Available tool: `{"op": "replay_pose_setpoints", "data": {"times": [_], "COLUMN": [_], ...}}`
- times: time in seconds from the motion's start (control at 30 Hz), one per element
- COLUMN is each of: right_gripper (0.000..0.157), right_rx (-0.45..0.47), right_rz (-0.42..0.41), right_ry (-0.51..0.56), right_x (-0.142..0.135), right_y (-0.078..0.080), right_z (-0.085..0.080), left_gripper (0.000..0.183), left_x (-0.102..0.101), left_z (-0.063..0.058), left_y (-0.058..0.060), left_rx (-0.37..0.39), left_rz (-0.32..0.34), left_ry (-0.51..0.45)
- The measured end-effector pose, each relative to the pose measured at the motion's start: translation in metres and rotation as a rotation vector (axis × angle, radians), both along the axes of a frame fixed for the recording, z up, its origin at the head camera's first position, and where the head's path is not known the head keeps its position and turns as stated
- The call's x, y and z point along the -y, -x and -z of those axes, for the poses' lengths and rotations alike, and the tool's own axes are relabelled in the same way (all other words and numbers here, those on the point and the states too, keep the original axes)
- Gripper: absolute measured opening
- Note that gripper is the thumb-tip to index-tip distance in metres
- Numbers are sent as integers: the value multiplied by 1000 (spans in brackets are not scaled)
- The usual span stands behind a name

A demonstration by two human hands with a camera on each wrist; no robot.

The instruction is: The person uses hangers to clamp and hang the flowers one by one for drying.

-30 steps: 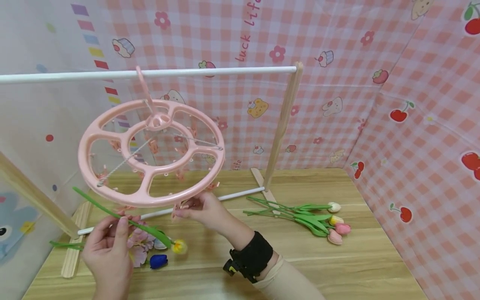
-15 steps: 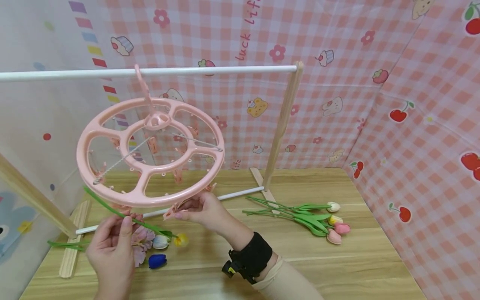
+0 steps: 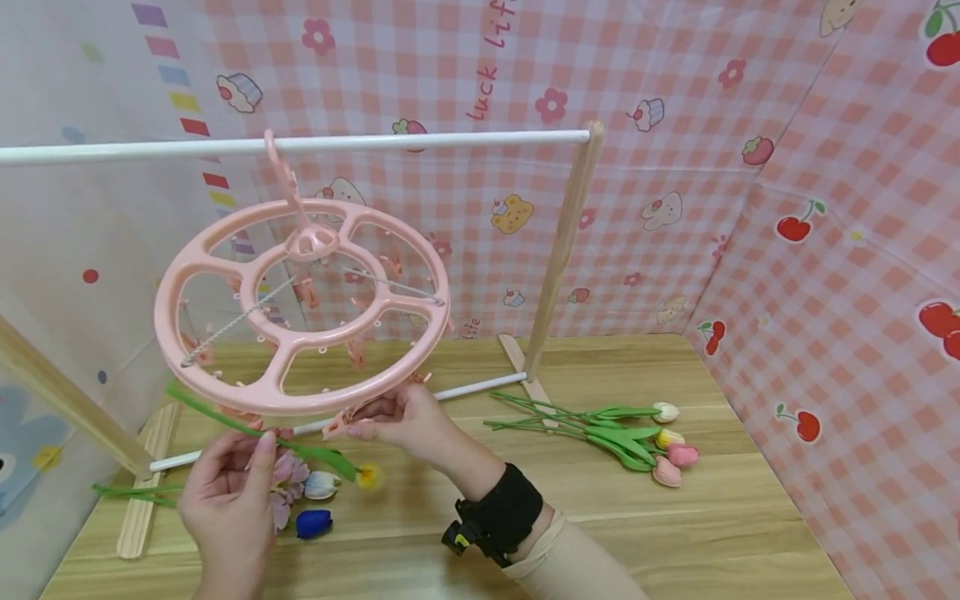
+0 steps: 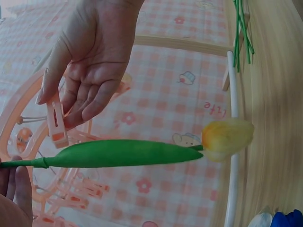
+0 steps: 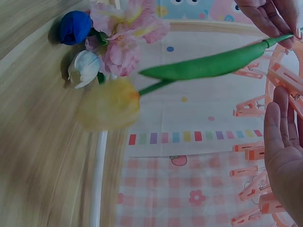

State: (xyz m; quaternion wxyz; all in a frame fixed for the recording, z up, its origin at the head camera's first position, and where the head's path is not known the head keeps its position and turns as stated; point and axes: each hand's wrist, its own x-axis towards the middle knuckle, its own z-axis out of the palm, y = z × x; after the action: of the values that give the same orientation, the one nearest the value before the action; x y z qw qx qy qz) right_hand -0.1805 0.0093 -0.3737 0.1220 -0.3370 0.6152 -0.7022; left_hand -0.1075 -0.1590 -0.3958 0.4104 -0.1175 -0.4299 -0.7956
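Note:
My left hand [image 3: 232, 504] pinches the green stem of an artificial yellow tulip [image 3: 367, 477] between thumb and fingers. The tulip lies slantwise, its bloom to the lower right; in the left wrist view its broad leaf [image 4: 128, 153] runs below the other hand. My right hand [image 3: 412, 423] pinches a pink clothespin [image 4: 57, 125] under the front rim of a round pink clip hanger [image 3: 281, 398]. In the left wrist view the clothespin's lower end is just above the leaf. The stem appears apart from the clothespin's tip.
The hanger hooks over a white rod [image 3: 450, 141] on a wooden stand [image 3: 566, 242]. Several pink clips dangle from it. On the table lie a blue tulip [image 3: 313, 523], a white-blue tulip [image 3: 322, 485] and pink-purple blossoms [image 3: 281, 504]. More tulips [image 3: 637, 442] lie at the right.
My left hand has shifted slightly right with the tulip. The clothespin in my right hand has swung left, from hanging down to pointing toward the stem.

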Motion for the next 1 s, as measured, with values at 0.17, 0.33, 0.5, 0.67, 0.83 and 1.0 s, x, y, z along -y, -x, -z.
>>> {"op": "replay_pose_setpoints", "data": {"times": [0.17, 0.33, 0.5, 0.67, 0.83, 1.0], "right_gripper": [29, 26, 23, 26, 28, 24], "right_rx": [18, 42, 40, 55, 50, 35], "right_rz": [-23, -19, -7, -12, -2, 16], "right_ry": [18, 36, 79, 95, 78, 38], "right_x": [1, 2, 1, 0, 0, -3], "right_y": [3, 6, 6, 6, 6, -2], "right_z": [6, 12, 12, 12, 11, 0], "left_gripper": [18, 17, 14, 13, 11, 11], "left_x": [0, 1, 2, 1, -4, -3], "left_z": [0, 1, -1, -4, -12, -5], "left_y": [-3, -4, -4, -5, -8, -4], "left_rx": [32, 100, 257, 437, 421, 275], "left_rz": [-5, -56, -138, -188, -184, -109], "left_ry": [81, 172, 263, 339, 353, 274]}}
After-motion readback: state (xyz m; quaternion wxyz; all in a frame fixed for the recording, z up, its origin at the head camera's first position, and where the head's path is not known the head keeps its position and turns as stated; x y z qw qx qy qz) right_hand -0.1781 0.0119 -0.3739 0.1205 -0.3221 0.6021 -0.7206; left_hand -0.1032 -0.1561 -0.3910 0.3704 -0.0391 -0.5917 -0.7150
